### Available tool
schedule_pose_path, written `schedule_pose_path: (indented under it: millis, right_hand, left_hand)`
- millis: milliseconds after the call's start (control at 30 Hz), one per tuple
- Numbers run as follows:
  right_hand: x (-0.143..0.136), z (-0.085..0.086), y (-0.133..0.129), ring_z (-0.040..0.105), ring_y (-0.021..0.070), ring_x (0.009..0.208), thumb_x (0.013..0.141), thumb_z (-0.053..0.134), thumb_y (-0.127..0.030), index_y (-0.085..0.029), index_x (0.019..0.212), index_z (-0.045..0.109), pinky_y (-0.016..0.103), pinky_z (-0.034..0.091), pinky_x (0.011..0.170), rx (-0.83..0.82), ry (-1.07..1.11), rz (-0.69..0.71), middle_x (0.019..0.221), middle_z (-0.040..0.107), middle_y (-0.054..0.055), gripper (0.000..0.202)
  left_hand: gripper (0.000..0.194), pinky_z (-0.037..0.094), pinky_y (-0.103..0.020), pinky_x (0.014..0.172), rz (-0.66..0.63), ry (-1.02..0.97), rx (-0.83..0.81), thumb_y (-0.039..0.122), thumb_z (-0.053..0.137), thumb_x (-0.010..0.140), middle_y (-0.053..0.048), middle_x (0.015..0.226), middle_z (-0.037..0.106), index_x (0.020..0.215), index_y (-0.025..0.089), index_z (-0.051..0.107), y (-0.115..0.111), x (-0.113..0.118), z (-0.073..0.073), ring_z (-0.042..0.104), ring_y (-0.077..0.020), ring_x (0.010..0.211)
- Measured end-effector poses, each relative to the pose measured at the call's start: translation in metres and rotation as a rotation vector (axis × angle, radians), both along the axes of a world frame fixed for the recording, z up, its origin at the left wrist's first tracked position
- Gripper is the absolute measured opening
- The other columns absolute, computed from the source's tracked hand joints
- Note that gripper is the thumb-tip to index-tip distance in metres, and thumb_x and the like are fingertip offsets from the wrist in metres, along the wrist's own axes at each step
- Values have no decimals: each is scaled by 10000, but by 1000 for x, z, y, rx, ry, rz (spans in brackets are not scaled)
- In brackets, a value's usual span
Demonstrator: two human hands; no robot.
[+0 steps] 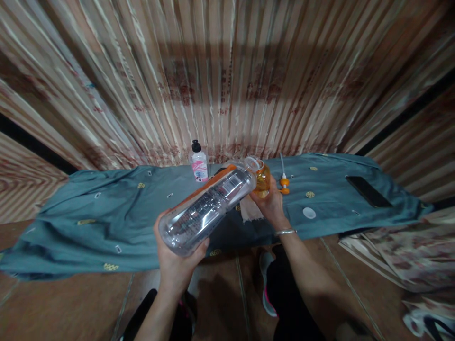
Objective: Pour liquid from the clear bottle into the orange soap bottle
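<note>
My left hand (179,265) is wrapped round the base of a large clear plastic bottle (209,208) with an orange label. The bottle is tilted, its mouth up and to the right, at the open top of a small amber bottle (263,182). Around that amber bottle my right hand (272,203) is closed, with a bangle on the wrist. Whether liquid is flowing between the two mouths I cannot tell. An orange pump top (284,182) with a pale tube lies just right of my right hand. Below the bottles a pale cloth (251,210) is partly hidden.
A green patterned cloth (117,208) covers the long low surface. On it stand a black-capped bottle with a pink label (199,166), a white round lid (309,212) and a black phone (368,192). Pleated curtains (227,85) hang close behind.
</note>
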State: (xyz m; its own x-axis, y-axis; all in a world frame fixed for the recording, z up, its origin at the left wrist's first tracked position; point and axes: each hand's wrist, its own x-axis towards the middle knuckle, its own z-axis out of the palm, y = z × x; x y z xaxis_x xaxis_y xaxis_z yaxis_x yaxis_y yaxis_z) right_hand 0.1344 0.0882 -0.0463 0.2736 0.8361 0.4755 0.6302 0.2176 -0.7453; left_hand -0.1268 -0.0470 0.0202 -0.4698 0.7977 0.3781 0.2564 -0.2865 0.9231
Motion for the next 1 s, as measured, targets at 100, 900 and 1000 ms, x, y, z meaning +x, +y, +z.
schedule_pose_path:
  millis: [100, 900, 1000]
  right_hand:
    - [1, 0, 1, 791, 397, 1184, 748, 864, -473, -149, 1497, 551, 533, 657, 991, -2, -8, -3, 1339, 791, 213, 874]
    - [6, 9, -5, 763, 389, 1214, 749, 807, -446, -158, 1512, 522, 529, 648, 1004, -30, -67, -24, 1388, 752, 212, 864]
    - [7, 7, -4, 774, 374, 1184, 757, 809, -461, -176, 1506, 535, 516, 654, 993, -16, -65, -28, 1369, 765, 196, 847]
  left_hand:
    - [907, 649, -405, 853, -24, 40, -13, 474, 982, 553, -79, 1147, 688, 1287, 239, 504, 0, -5, 1, 761, -271, 989]
    - [883, 642, -392, 846, 0, 41, -8, 480, 985, 532, -77, 1121, 706, 1260, 224, 555, -5, -2, 6, 758, -262, 963]
    - [905, 640, -399, 865, 15, 60, -19, 512, 981, 531, -74, 1134, 698, 1275, 233, 546, -5, -3, 3, 757, -265, 980]
